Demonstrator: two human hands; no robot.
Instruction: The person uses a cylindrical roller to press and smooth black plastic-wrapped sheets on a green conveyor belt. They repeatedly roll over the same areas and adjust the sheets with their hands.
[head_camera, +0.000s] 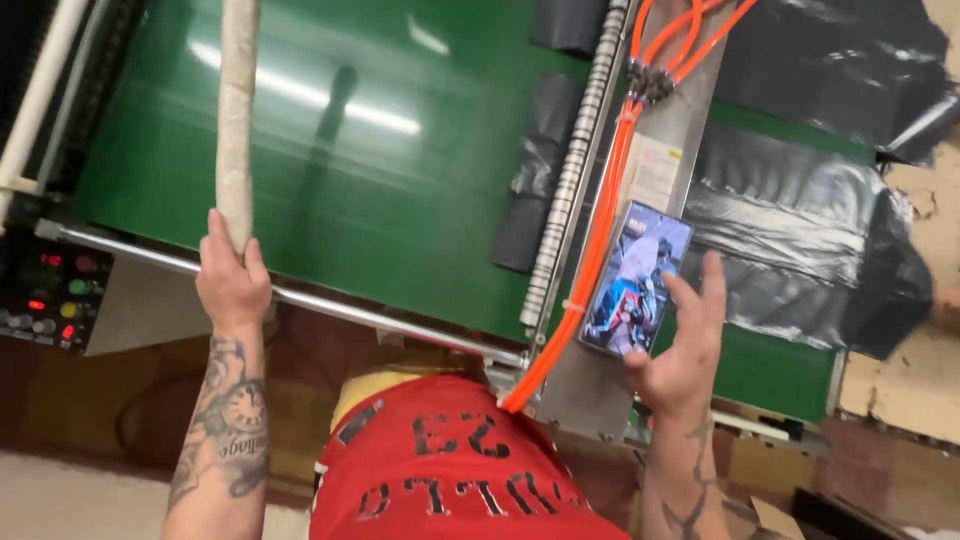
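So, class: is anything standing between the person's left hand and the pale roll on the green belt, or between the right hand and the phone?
Nothing visible. The left hand already has its grip around the near end of the pale roll lying on the green belt. The right hand holds the phone directly, beside the orange hoses.

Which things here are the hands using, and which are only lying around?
In use:
- left hand grips the pale roll
- right hand holds the phone

Lying around:
- black plastic sheet
- orange hoses
- control panel
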